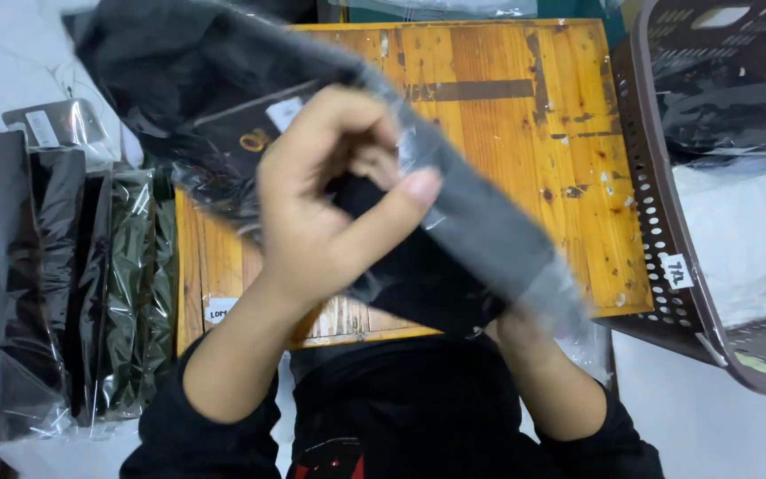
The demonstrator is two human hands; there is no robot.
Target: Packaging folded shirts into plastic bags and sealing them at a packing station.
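the left hand (325,200) fills the middle of the frame, closest to the lens, its fingers curled together and pinching the clear plastic bag (454,204) that wraps a folded black garment (214,98); the thumb points right across the film. the bagged garment stretches in a blurred band from the upper left of the frame down to the lower right, held above the worn orange wooden table (534,115). the right hand (511,324) sits under the bag's lower end at lower centre, mostly hidden by it, so i cannot tell how its fingers are set. a row of bagged dark garments (90,293) stands on edge along the left side of the frame. a brown perforated plastic basket (658,239) at the right edge holds more bagged clothes, black above and white below
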